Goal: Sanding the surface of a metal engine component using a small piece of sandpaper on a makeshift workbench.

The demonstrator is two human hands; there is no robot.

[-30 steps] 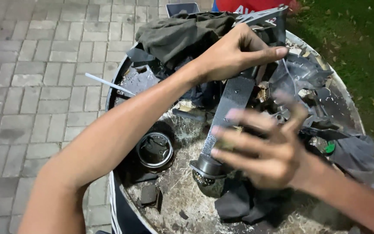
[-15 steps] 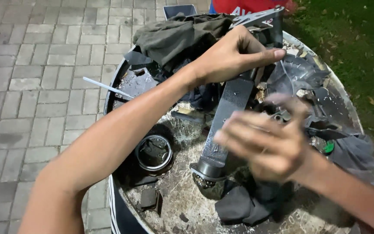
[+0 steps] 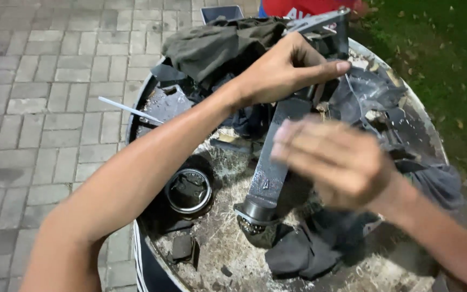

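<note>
A round drum (image 3: 428,135) serves as worktop, strewn with rags (image 3: 217,46). A grey metal arm (image 3: 274,162) lies across it. The left hand (image 3: 285,70) rests open on its upper end; the right hand (image 3: 333,162), blurred and open, hovers above. A ring (image 3: 189,191) sits beside.

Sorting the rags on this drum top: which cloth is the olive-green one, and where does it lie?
The olive-green cloth is bunched at the drum's far edge, beyond the left hand. The other cloths, such as the one near the right hand, are dark grey.

Drum top (image 3: 417,121) crowded: rags (image 3: 217,46), metal arm (image 3: 271,167), ring (image 3: 188,191) block centre; clear approach over paving (image 3: 44,108), left.
</note>
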